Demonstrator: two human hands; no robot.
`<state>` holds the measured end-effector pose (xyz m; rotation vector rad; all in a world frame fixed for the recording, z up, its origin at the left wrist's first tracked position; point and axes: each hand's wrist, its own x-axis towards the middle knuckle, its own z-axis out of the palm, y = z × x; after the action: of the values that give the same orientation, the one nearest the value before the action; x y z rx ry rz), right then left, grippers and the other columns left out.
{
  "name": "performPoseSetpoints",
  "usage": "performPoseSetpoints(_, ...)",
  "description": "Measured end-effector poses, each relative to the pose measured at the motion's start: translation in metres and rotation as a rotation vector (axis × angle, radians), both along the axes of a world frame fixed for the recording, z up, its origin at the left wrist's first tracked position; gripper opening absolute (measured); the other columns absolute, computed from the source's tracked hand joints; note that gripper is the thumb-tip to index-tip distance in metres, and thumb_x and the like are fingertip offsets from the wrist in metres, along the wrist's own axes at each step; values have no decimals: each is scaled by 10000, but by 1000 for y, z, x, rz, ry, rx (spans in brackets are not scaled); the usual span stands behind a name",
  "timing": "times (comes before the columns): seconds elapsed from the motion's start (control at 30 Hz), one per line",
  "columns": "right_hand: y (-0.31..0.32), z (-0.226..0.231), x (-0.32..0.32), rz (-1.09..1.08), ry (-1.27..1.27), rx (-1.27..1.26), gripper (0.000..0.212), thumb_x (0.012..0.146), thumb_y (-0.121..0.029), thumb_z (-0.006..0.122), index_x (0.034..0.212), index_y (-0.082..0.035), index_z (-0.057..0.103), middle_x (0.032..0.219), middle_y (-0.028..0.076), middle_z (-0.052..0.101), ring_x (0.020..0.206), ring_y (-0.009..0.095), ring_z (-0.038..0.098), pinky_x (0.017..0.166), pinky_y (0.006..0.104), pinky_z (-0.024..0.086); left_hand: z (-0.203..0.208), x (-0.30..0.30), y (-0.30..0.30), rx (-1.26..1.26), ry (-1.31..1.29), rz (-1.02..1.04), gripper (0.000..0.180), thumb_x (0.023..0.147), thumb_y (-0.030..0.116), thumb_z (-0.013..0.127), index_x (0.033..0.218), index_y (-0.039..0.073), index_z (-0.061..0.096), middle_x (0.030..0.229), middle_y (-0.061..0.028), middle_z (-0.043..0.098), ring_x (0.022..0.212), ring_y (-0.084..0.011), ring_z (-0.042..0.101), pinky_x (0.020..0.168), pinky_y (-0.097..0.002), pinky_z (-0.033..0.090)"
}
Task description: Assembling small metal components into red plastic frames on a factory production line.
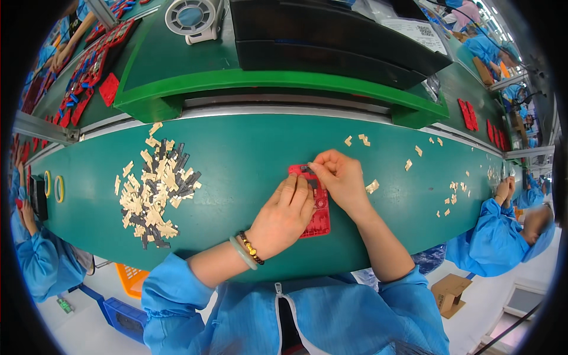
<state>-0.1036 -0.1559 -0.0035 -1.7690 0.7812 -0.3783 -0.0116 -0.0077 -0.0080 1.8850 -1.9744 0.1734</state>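
Observation:
A red plastic casing (319, 222) with moulded ribs and recesses lies on the green bench in front of me. Across its left side rests my left hand (284, 210), fingers closed over it and holding it against the bench. At the casing's far end, my right hand (340, 177) has thumb and forefinger pinched together. A small dark strip (305, 169) sits in the casing right beside those fingertips; whether the fingers grip it cannot be made out. To the left lies a loose pile of cream paper pieces (145, 198) and dark grey strips (183, 161).
Scattered cream scraps (371, 187) lie on the right of the bench. Two tape rolls (59, 189) are at the far left. A green-edged shelf (284, 78) across the back bears a black bin (331, 44) and a white fan (192, 18). Co-workers sit on both sides.

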Motion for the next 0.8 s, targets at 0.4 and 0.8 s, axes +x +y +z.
performPoseSetpoints(0.4, 5, 10, -5, 43, 115, -448, 124, 826, -154, 695, 870, -55, 634, 625, 77, 627, 481, 174, 572, 457, 308, 432, 4, 6, -4, -30, 138, 0, 380, 750, 126, 687, 1075, -38, 579, 1225, -221, 507, 1099, -351, 527, 882, -406, 499)
performPoseSetpoints(0.8, 17, 21, -70, 310, -161, -933, 251, 750, -289, 733, 926, -130, 651, 829, 13, 601, 653, 167, 617, 540, 290, 502, 19, 3, -24, 29, 190, 21, 399, 762, 121, 670, 1122, -24, 576, 1097, -163, 549, 991, -321, 535, 850, -408, 475)
